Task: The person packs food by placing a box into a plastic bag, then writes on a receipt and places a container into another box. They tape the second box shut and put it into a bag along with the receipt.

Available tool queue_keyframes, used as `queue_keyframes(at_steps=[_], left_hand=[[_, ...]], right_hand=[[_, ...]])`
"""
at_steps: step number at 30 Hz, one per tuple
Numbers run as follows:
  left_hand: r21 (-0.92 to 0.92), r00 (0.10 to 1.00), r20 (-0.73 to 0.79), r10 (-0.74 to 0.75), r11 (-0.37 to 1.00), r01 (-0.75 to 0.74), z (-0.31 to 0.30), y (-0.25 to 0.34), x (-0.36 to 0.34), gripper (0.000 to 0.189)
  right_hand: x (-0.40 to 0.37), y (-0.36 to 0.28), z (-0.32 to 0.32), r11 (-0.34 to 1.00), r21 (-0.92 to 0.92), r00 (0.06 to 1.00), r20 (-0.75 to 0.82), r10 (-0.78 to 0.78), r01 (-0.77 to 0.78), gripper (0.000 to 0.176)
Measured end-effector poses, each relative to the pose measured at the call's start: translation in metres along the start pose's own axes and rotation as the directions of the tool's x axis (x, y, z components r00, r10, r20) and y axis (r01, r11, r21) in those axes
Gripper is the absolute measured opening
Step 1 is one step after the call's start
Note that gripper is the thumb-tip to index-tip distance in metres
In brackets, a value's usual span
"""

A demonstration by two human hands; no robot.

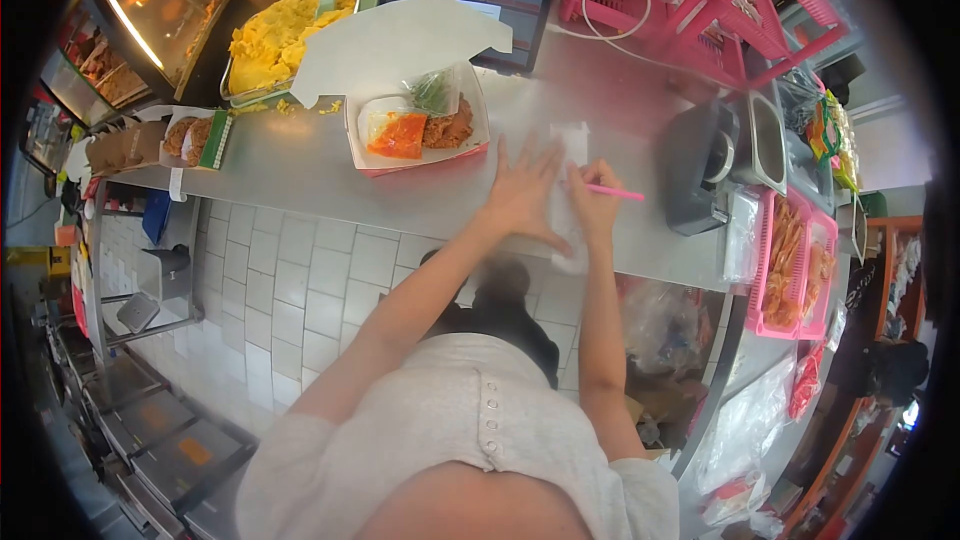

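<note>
A pink pen (622, 191) is held in my right hand (595, 205), over a narrow white paper strip (571, 143) on the steel counter. My left hand (524, 195) lies flat with fingers spread, its thumb reaching onto the paper. To the left of that hand stands an open takeaway box (366, 152) with its white lid folded back. Inside are a brown fried piece (449, 128), an orange-red sauced portion (397, 134) in clear wrap, and a small bag of green bits (431, 92).
A tray of yellow food (268, 45) and a tablet screen (500, 8) stand behind the box. Pink baskets (690, 10) are at the back right. A black machine (694, 168) and a pink basket of snacks (785, 265) flank the right side. Another food box (208, 138) sits left.
</note>
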State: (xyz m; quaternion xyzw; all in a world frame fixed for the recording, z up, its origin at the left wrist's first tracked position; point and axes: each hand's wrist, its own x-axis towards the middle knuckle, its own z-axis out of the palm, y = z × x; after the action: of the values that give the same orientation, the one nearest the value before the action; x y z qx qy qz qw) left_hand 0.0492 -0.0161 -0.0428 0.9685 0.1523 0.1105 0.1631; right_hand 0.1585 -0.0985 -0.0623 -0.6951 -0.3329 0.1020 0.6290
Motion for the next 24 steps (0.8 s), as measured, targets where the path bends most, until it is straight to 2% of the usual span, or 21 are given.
queue_keyframes(at_steps=[1,3,4,6,7,9,10,12,13,15,16,18,19,20,21,22,23,24], left_hand=[[-0.001,1.0,-0.003,-0.004,1.0,0.004,0.0,0.0,0.0,0.135],[-0.004,1.0,0.0,-0.008,1.0,0.008,0.0,0.0,0.0,0.135],[-0.009,1.0,-0.004,-0.012,1.0,0.012,0.0,0.0,0.0,0.135],[0.006,0.999,0.024,-0.024,1.0,0.024,0.0,0.0,0.0,0.136],[0.004,0.999,0.026,-0.023,1.0,0.023,0.001,0.001,-0.002,0.136],[0.001,1.0,0.002,-0.023,1.0,0.023,0.001,0.001,-0.001,0.136],[0.001,1.0,-0.004,-0.022,1.0,0.022,0.002,0.001,0.0,0.136],[-0.01,0.999,-0.011,-0.046,0.999,0.046,0.002,0.002,-0.001,0.138],[-0.009,0.999,-0.025,-0.045,0.999,0.045,0.001,0.002,0.001,0.138],[-0.111,0.984,-0.173,-0.041,0.994,0.021,-0.003,0.003,-0.005,0.121],[-0.104,0.982,-0.185,-0.043,0.994,0.024,-0.007,0.003,-0.012,0.121],[-0.276,0.863,-0.504,0.013,0.945,-0.175,-0.018,0.001,-0.033,0.087],[-0.249,0.797,-0.604,-0.01,0.952,-0.177,-0.036,0.002,-0.043,0.052],[-0.167,0.741,-0.671,0.02,0.97,-0.177,-0.053,-0.008,-0.053,0.046],[-0.08,0.68,-0.731,0.058,0.982,-0.17,-0.072,-0.023,-0.064,0.039],[-0.057,0.618,-0.785,0.028,0.991,-0.117,-0.094,-0.042,-0.073,0.038],[-0.041,0.548,-0.836,0.0,0.997,-0.063,-0.115,-0.061,-0.082,0.036],[-0.129,0.469,-0.859,-0.204,0.974,0.188,-0.133,-0.077,-0.087,0.038]], right_hand=[[-0.001,-0.001,-0.002,1.0,-0.001,1.0,0.005,-0.002,0.002,0.03],[-0.007,-0.002,-0.007,0.985,-0.164,0.991,-0.119,-0.067,0.047,0.029],[-0.01,-0.005,-0.01,0.985,-0.168,0.991,-0.114,-0.069,0.049,0.029],[-0.015,-0.011,-0.014,0.991,0.002,0.987,0.092,0.134,-0.135,0.028],[-0.019,-0.013,-0.017,0.991,0.0,0.987,0.091,0.136,-0.136,0.028],[-0.018,-0.015,-0.026,0.963,-0.201,0.965,0.153,0.211,-0.179,0.031],[-0.014,-0.02,-0.026,0.964,-0.203,0.967,0.153,0.205,-0.173,0.031],[-0.004,-0.032,-0.025,0.841,-0.453,0.938,0.03,0.345,-0.295,0.029],[-0.001,-0.032,-0.02,0.844,-0.455,0.942,0.031,0.333,-0.283,0.029],[0.003,-0.026,-0.007,0.653,-0.751,0.946,0.13,0.297,-0.102,0.037],[0.007,-0.024,-0.002,0.658,-0.748,0.949,0.136,0.284,-0.09,0.037],[0.023,-0.022,0.006,0.466,-0.885,0.975,0.081,0.205,-0.025,0.046],[0.035,-0.022,0.002,0.443,-0.894,0.966,0.055,0.255,-0.066,0.045],[0.043,-0.02,-0.004,0.459,-0.887,0.97,0.07,0.235,-0.047,0.045],[0.051,-0.018,-0.01,0.492,-0.87,0.992,0.04,0.123,-0.025,0.043],[0.063,-0.019,-0.006,0.524,-0.852,1.0,0.006,0.007,0.001,0.041],[0.075,-0.027,0.004,0.538,-0.842,1.0,0.02,-0.019,0.027,0.041],[0.085,-0.038,0.014,0.658,-0.719,0.97,0.094,-0.225,0.222,0.04]])
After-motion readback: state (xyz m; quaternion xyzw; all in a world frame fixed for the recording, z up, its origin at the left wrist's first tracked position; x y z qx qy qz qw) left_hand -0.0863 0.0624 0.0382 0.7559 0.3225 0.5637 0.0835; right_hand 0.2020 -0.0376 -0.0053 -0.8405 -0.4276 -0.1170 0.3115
